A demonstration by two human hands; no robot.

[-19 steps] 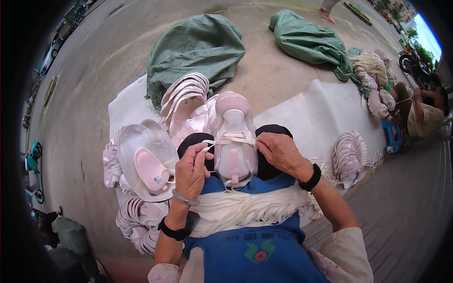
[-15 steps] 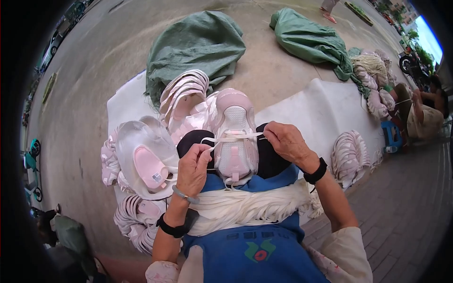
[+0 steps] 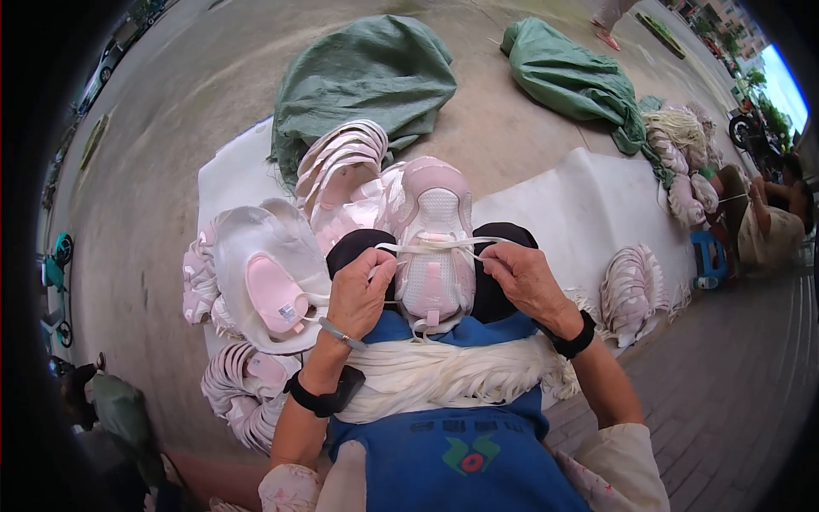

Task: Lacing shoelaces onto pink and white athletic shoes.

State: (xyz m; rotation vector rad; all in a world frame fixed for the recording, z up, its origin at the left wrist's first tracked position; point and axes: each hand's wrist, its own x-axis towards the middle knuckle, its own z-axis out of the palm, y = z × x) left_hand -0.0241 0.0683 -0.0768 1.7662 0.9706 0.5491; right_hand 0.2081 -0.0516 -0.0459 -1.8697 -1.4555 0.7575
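A pink and white shoe upper [image 3: 433, 200] lies across my lap, its toe pointing away from me. White shoelace [image 3: 431, 246] runs across its middle and out to both sides. On the left, my left hand [image 3: 363, 290] pinches one lace end with curled fingers. My right hand [image 3: 525, 282] has its fingers closed on the other lace end, just right of the shoe upper. A thick bundle of loose white laces [image 3: 444, 380] lies across my blue apron [image 3: 461, 431], nearer to me than the shoe upper.
A clear plastic bag [image 3: 230, 235] with a pink insole-like piece [image 3: 275, 294] sits on the left. Stacked shoe uppers [image 3: 345, 162] stand ahead, more [image 3: 633, 286] at right. Green sacks [image 3: 367, 81] lie beyond the white sheet [image 3: 589, 200]. Someone sits at far right [image 3: 768, 205].
My right hand has come slightly nearer to me, its fingers lower beside the shoe upper. The left hand still holds its lace end. The whole view has shifted a little.
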